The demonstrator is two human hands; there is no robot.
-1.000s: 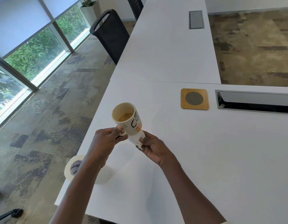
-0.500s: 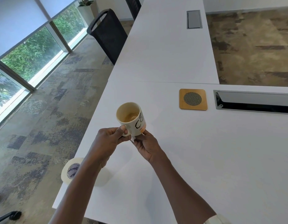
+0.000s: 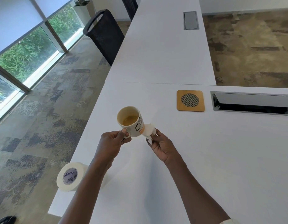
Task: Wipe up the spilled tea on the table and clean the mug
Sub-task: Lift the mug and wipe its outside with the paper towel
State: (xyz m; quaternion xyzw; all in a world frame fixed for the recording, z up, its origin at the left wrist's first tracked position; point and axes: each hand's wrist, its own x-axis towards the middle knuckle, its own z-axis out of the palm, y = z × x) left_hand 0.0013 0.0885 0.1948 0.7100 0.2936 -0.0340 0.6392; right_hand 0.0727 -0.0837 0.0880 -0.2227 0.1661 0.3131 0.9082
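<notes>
Mug (image 3: 132,121): cream-coloured, dark lettering and an orange patch on its side. It is being held up in the air over the near part of the white table (image 3: 204,159), tilted so its mouth is facing the camera. A shallow pool of amber tea is sitting inside, toward the lower wall.

Left hand (image 3: 112,139): fingers are curling round the mug's handle, thumb pressing over the top of it. Firm grasp, carrying the mug's weight.

Right hand (image 3: 162,147): fingers are pinching a crumpled white tissue (image 3: 149,132), holding it against the mug's base and lower side. The tissue is touching the mug just beside the orange patch; a loose corner is hanging below the fingertips. The hand is partly closed round the tissue, palm turned down and away.

Table surface below the hands is looking plain white; no spill is readable from this angle.

Outward: a white paper roll (image 3: 70,176) with a purple printed core is lying on its side at the table's near left edge, just beside the left forearm. A square wooden coaster (image 3: 190,101) with a round mesh centre is lying farther back to the right, well apart from the mug. Just beside it, an open cable tray (image 3: 253,103) is set into the tabletop. A dark mesh chair (image 3: 106,36) is standing at the table's left side, farther back.
</notes>
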